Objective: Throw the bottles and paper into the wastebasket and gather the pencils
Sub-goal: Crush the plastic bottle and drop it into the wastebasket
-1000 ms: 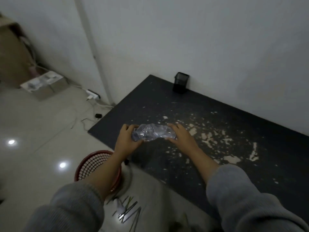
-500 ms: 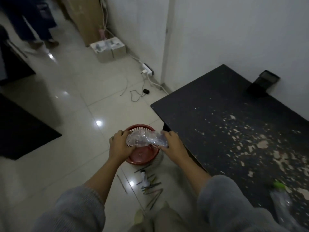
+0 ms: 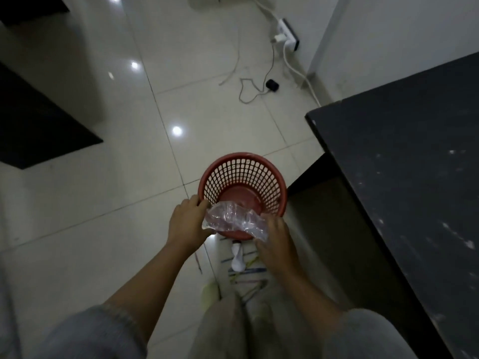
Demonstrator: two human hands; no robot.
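Both hands grip a crushed bottle [image 3: 234, 221], left hand [image 3: 187, 222] and right hand [image 3: 276, 242] with fingers closed on its ends. Its long axis lies across the near rim of the wastebasket [image 3: 242, 186], whose opening is just beyond.

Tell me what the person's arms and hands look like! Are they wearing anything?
Both hands, the left hand and right hand, are bare: no gloves, rings or watch show. Loose grey sleeves are pushed up, leaving the forearms uncovered.

Clear crinkled plastic bottle [image 3: 234, 221], perforated red plastic wastebasket [image 3: 243, 177], glossy floor tiles [image 3: 103, 203].
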